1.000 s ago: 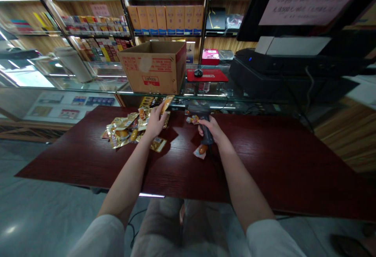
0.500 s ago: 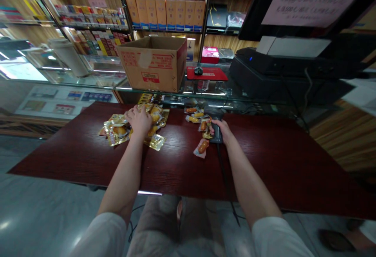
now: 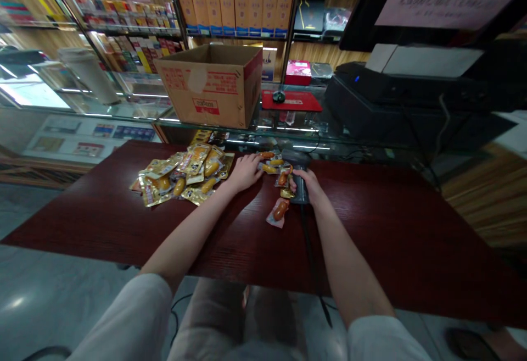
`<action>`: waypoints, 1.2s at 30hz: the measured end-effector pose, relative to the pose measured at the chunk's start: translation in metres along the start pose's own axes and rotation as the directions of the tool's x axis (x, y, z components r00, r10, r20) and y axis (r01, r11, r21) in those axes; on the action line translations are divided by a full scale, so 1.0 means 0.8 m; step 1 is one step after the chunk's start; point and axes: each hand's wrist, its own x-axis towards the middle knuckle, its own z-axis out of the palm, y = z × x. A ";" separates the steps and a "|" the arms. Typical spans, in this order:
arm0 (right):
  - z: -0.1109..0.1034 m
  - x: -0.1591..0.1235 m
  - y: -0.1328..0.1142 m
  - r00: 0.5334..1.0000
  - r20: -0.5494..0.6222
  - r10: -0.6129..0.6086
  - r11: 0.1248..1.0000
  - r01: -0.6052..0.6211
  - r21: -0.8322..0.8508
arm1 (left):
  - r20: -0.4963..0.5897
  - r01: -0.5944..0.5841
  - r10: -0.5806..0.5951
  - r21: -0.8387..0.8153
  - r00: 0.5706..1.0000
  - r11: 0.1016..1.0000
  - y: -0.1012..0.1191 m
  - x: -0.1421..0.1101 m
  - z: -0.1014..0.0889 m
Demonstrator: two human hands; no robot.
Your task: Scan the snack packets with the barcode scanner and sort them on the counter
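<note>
My left hand (image 3: pixel 246 172) is over the table with its fingers stretched out. Its fingertips reach the left end of a group of small wrapped sausages (image 3: pixel 269 169); whether they touch is unclear. In my right hand (image 3: pixel 312 186) is a dark handheld scanner (image 3: pixel 301 189), held upright by the handle with its cord running down towards me. Left of the scanner lie a reddish wrapped sausage (image 3: pixel 283 178) and a gold packet (image 3: pixel 287 193). Nearer me is another wrapped sausage (image 3: pixel 280 211). A heap of gold packets (image 3: pixel 193 163) lies left of my left hand.
Behind the dark red table (image 3: pixel 247 240) a cardboard box (image 3: pixel 214 89) stands on a glass counter. A mouse (image 3: pixel 279 96) rests on a red mat (image 3: pixel 304 101). Black equipment (image 3: pixel 395 97) fills the right side, and stocked shelves (image 3: pixel 234 12) line the back.
My left hand has left the heap of gold packets and moved right to the small wrapped sausages. My right hand still holds the scanner in about the same place.
</note>
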 end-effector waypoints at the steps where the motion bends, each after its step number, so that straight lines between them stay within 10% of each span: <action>1: 0.001 -0.001 -0.001 1.000 -0.009 -0.007 1.000 0.007 0.003 | 0.039 -0.008 0.008 0.011 0.999 1.000 0.005 0.009 0.006; 14: 0.012 -0.002 -0.007 0.999 -0.010 -0.037 0.999 0.037 0.011 | 0.084 -0.033 0.027 0.070 0.996 0.997 0.021 0.018 0.022; 19: 0.014 -0.011 -0.015 0.998 0.048 -0.031 0.999 0.031 0.007 | 0.075 0.175 -0.161 -0.268 0.984 0.947 -0.002 0.011 0.009; 28: 0.046 -0.025 -0.013 0.986 0.168 -0.012 1.000 0.016 -0.023 | 0.240 0.303 -0.355 -0.944 0.904 0.133 -0.044 -0.041 0.001; 36: 0.061 -0.031 -0.012 0.977 0.214 0.006 0.997 0.010 -0.070 | 0.209 0.192 -0.310 -0.978 0.927 -0.084 -0.059 -0.047 -0.012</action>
